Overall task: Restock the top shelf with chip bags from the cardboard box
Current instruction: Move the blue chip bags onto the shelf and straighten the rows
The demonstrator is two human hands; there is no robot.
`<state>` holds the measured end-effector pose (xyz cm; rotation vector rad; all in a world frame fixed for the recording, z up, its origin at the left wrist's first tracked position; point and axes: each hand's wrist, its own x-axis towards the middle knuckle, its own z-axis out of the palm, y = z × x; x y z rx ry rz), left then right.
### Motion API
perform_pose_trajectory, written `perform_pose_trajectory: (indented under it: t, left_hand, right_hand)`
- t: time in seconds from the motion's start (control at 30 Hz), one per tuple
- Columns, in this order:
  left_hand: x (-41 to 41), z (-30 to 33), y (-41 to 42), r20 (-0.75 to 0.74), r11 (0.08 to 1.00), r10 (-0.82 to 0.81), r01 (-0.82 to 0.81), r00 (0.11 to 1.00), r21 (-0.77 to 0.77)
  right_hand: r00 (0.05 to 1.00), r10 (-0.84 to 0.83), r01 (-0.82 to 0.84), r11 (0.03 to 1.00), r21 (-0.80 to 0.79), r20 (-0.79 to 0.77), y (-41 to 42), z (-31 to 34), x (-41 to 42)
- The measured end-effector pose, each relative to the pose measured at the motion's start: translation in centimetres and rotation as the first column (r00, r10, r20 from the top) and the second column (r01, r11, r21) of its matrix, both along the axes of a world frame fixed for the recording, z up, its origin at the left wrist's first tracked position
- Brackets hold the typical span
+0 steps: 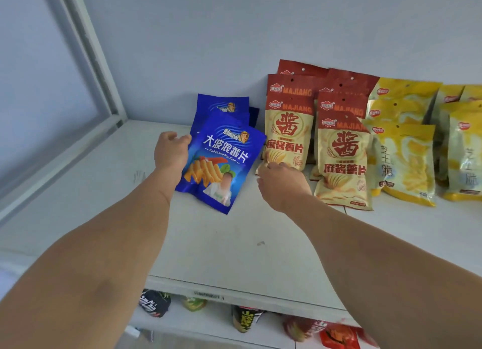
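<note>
A blue chip bag [221, 163] leans tilted on the white top shelf [221, 244], in front of more blue bags [224, 106] standing against the back wall. My left hand [170, 153] grips the front blue bag by its left edge, thumb over the front. To the right stand rows of cream-and-red chip bags [341, 163]. My right hand [281, 184], fingers curled, pinches the bottom corner of the leftmost cream-and-red bag [287, 134]. The cardboard box is out of view.
Yellow chip bags [407, 155] fill the shelf's right side. A window frame [86, 69] borders the shelf on the left. Below the shelf's front edge, a lower shelf holds several dark and red snack packs [247, 320]. Bare shelf surface lies in front of the bags.
</note>
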<state>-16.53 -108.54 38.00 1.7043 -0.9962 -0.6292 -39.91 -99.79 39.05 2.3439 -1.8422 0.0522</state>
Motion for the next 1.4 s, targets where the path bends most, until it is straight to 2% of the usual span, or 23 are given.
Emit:
perform_pose_trajectory:
  t: [0.1,0.17,0.23,0.33,0.43,0.53,0.6,0.67,0.77,0.9,1.1,1.23,1.3,1.4]
  left_hand:
    - [0.3,0.2,3.7,0.189,0.998,0.049,-0.056,0.981,0.033]
    - [0.4,-0.2,7.7,0.364,0.997,0.06,-0.071,0.93,0.018]
    - [0.3,-0.8,13.1,0.59,0.998,0.047,-0.059,0.806,0.001]
    - [0.4,-2.2,21.6,0.854,0.999,-0.003,-0.027,0.52,0.02]
    - [0.7,-4.2,31.8,0.955,1.0,-0.025,0.011,0.295,0.023]
    - [0.9,-6.7,41.9,0.974,0.994,-0.1,-0.013,0.203,0.105]
    - [1.1,-8.0,47.8,0.971,0.981,-0.165,-0.07,0.174,0.179]
    - [1.9,-9.6,53.2,0.963,0.962,-0.204,-0.147,0.177,0.23]
    - [3.5,-11.5,60.9,0.947,0.935,-0.213,-0.231,0.239,0.269]
    - [5.7,-12.4,70.5,0.938,0.904,-0.207,-0.313,0.28,0.292]
    - [10.0,-13.9,82.7,0.911,0.854,-0.243,-0.372,0.333,0.364]
    - [12.4,-16.8,87.5,0.852,0.817,-0.252,-0.371,0.458,0.441]
    - [13.7,-19.0,88.8,0.82,0.785,-0.244,-0.391,0.518,0.481]
    - [15.6,-23.2,89.9,0.729,0.735,-0.176,-0.404,0.662,0.545]
  right_hand:
    - [0.999,0.048,-0.048,0.999,-0.006,-0.014,1.5,0.0,-0.1]
    - [0.996,0.089,-0.089,0.996,-0.01,-0.022,3.1,0.0,0.2]
    - [0.988,0.152,-0.153,0.988,-0.029,-0.031,5.3,-0.2,0.7]
    - [0.965,0.257,-0.259,0.964,-0.057,-0.051,9.6,-0.4,1.7]
    - [0.887,0.453,-0.458,0.887,-0.06,-0.09,15.8,-1.4,3.2]
    - [0.794,0.601,-0.605,0.796,-0.024,-0.091,22.9,-2.8,4.6]
    - [0.752,0.654,-0.656,0.755,0.005,-0.078,27.2,-3.7,5.7]
    - [0.702,0.706,-0.706,0.707,0.037,-0.095,31.3,-4.6,7.1]
    - [0.616,0.78,-0.776,0.625,0.084,-0.108,37.0,-6.1,9.6]
    - [0.543,0.832,-0.828,0.553,0.092,-0.11,44.3,-8.2,13.5]
    - [0.508,0.861,-0.851,0.507,0.138,-0.035,55.2,-12.4,19.1]
    - [0.498,0.867,-0.846,0.479,0.234,0.023,60.0,-15.9,22.5]
    - [0.532,0.843,-0.821,0.49,0.292,0.083,61.1,-18.0,24.5]
    - [0.593,0.787,-0.779,0.508,0.369,0.168,61.4,-22.0,28.2]
